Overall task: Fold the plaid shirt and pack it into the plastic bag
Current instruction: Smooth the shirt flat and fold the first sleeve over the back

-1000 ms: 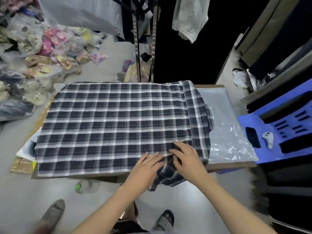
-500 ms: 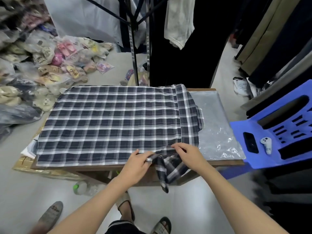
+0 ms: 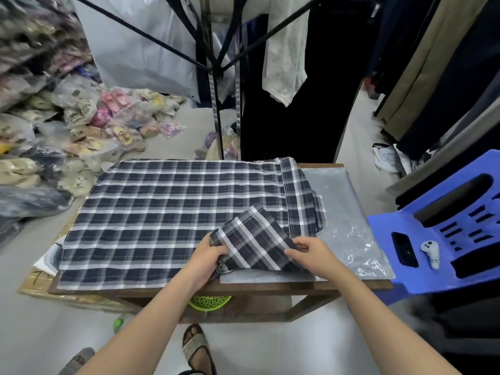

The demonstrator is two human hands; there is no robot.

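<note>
On the near edge of the wooden table (image 3: 270, 286), we are working the plaid shirt (image 3: 167, 212), which is lying spread flat across most of the tabletop with its back up. Our left hand (image 3: 208, 255) is pinching the cuff end of a sleeve (image 3: 257, 239), and our right hand (image 3: 311, 253) is gripping that sleeve's other edge, so both hands are clenched on fabric as we are laying the sleeve diagonally over the shirt's near right corner.

We are judging the main risk to be a crooked fold: the sleeve is sitting at a slant, and if we are pressing it down that way, the bundle is likely ending up lumpy and too wide for the plastic bag (image 3: 349, 234). That bag is lying flat on the table just right of the shirt, partly under its collar end, so tugging the cloth could be dragging the slippery bag toward the table's edge.

The shirt itself is looking smooth, dark navy with white checks, and soft enough to crease easily.
</note>
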